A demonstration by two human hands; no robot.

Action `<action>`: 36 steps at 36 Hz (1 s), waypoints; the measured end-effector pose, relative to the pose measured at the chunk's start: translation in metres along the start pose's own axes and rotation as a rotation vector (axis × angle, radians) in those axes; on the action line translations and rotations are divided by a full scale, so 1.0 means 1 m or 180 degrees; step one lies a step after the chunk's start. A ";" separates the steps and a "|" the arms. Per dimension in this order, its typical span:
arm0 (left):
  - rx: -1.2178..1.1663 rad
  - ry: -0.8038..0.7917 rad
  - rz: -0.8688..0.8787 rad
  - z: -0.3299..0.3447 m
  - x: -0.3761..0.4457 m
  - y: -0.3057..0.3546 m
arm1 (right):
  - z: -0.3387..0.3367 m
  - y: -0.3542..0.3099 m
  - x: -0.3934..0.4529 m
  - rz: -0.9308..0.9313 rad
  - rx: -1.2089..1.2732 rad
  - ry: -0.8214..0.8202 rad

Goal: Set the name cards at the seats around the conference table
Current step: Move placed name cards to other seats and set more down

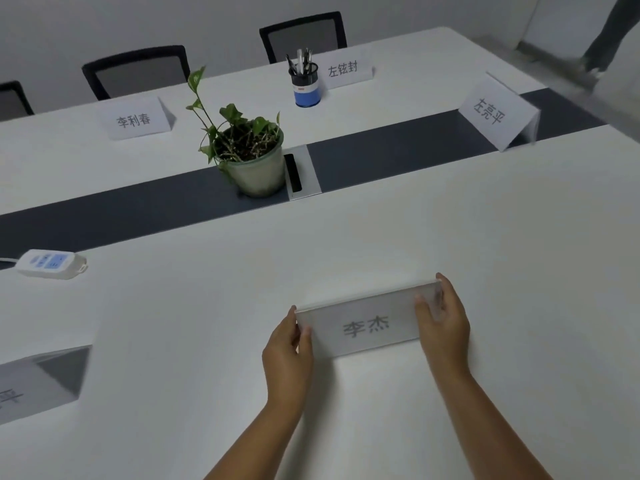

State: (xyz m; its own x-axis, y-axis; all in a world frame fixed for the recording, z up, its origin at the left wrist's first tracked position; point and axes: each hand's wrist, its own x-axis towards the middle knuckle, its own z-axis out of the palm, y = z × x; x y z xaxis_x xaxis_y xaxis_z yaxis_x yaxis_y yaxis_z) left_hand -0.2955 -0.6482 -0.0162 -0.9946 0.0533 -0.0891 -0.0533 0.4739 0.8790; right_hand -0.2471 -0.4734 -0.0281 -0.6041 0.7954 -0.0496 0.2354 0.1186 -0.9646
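On the near side of the potted green plant in its pale round pot [254, 168], a white tent-shaped name card with grey characters [367, 323] stands on the white desk [450, 220], held at both ends. At its left end the left hand [287, 348] pinches the card, thumb on the front face and fingers [292, 311] curled behind the edge; at its right end the right hand [445, 320] grips the same way, thumb over the front and fingers wrapped round the end. Beyond the plant stand two more white name cards, one to its left [136, 120] and one to its right [348, 73], the latter just beside a blue and black pen cup [304, 85]. Right of the plant, on the dark grey centre strip [398, 154], stands another white name card [497, 116]. Left of the plant and nearer lies a white power strip [52, 264], and nearer still a fifth name card [41, 386], partly cut off by the picture's edge.
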 end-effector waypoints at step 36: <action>-0.0271 -0.0385 0.0062 0.052 0.010 0.027 | -0.036 0.009 0.052 0.0134 0.0370 0.0272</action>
State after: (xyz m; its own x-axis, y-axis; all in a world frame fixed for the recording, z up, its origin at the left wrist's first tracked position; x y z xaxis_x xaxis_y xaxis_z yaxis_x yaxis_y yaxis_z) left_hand -0.3022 -0.5893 -0.0179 -0.9778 0.1697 -0.1227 -0.0465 0.3957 0.9172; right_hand -0.2485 -0.4094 -0.0301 -0.5274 0.8465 -0.0734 0.1664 0.0182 -0.9859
